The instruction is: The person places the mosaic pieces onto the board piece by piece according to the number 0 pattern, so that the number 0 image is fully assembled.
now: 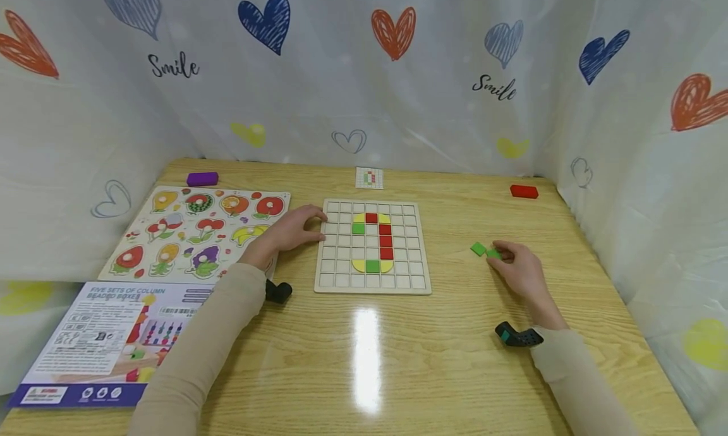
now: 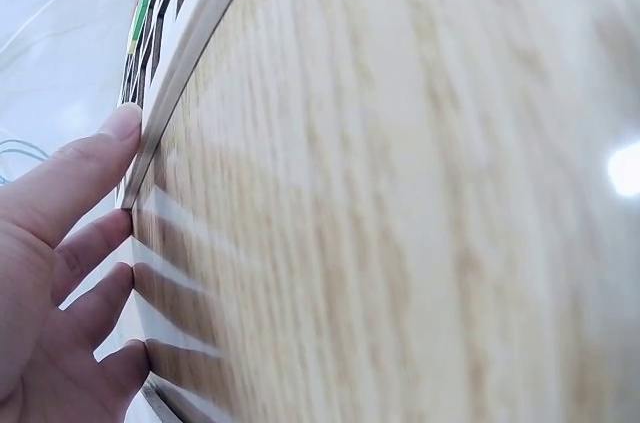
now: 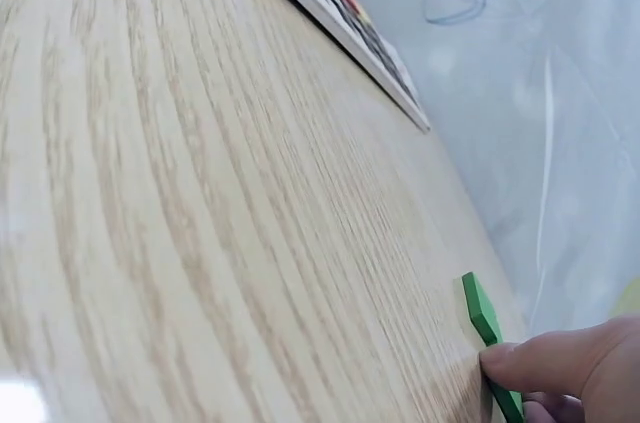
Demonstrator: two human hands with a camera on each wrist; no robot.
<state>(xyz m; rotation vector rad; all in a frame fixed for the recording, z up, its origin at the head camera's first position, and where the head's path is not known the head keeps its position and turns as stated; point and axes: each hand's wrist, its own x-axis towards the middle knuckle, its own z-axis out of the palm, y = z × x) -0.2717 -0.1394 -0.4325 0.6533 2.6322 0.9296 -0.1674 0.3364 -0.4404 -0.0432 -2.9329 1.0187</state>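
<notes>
A green tile [image 1: 493, 254] is pinched at its edge by the fingers of the right hand [image 1: 519, 270], flat on the counter [image 1: 364, 354] toward its right edge, a second green tile [image 1: 478, 249] just beside. The grid board [image 1: 372, 246] at mid-counter is touched on its left rim by the straight fingers of the left hand [image 1: 290, 230].

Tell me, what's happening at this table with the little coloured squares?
A person sits at a wooden table with a gridded wooden board that holds a partly filled pattern of red, green and yellow pieces. Their left hand rests against the board's left edge, fingers straight. Their right hand pinches a green tile on the table, with a second green tile lying beside it. A small pattern card lies behind the board.
</notes>
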